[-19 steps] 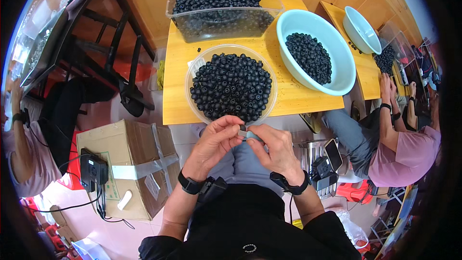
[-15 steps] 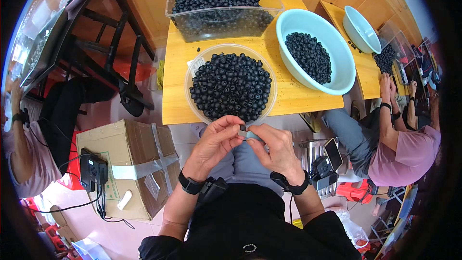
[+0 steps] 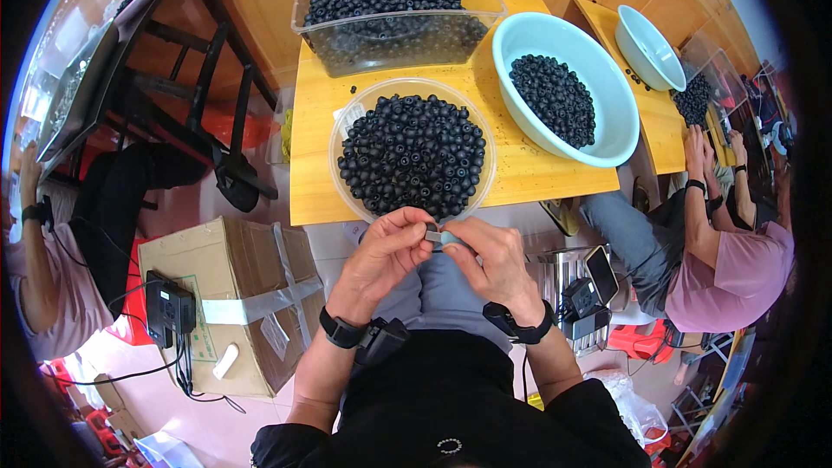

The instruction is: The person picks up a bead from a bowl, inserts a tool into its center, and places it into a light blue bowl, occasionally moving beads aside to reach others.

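My left hand (image 3: pixel 381 256) pinches a small black round part (image 3: pixel 431 227) between thumb and fingertips. In my right hand (image 3: pixel 496 262), a small tool with a flat grey tip and a light-blue grip (image 3: pixel 449 238) meets that part; the fingers cover most of it. Both hands are closed and close together, just off the table's front edge. Right beyond them stands a round clear tub (image 3: pixel 491 152), heaped with black bead-like parts (image 3: pixel 412 152) that have holes.
On the wooden table (image 3: pixel 312 182), a clear rectangular bin (image 3: pixel 390 50) and a light-blue basin (image 3: pixel 620 113) hold more black parts. A taped cardboard box (image 3: pixel 199 251) stands to my left. At right, a person in a pink shirt (image 3: pixel 732 282) sits by another table.
The hands stay together by the tub with small finger shifts; the black part and tool have tilted slightly. The view has shifted a little.
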`<state>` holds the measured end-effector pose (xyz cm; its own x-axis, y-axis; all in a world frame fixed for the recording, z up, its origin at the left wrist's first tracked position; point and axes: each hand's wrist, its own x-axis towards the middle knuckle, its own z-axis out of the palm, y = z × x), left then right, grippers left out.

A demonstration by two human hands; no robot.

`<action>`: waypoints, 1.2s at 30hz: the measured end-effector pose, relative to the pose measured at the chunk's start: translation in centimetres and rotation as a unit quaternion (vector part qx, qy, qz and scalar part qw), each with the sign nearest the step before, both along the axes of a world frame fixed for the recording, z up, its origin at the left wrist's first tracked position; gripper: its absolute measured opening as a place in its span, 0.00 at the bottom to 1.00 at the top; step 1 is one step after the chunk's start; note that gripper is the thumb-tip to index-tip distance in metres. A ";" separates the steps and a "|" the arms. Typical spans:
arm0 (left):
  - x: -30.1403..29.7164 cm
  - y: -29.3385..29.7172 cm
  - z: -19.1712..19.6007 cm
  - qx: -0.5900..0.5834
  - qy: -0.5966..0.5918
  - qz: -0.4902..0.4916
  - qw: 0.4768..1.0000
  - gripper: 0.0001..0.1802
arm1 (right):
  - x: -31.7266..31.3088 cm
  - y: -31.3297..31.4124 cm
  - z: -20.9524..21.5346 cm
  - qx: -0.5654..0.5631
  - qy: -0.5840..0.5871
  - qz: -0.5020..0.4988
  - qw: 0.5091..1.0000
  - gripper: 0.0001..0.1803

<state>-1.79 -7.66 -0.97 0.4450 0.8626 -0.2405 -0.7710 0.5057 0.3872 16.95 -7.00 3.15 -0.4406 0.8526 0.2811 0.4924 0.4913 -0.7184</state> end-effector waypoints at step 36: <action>0.3 -1.7 -0.8 -0.014 -0.045 -0.007 0.999 0.09 | 1.1 0.1 0.1 0.017 -0.041 -0.004 0.999 0.11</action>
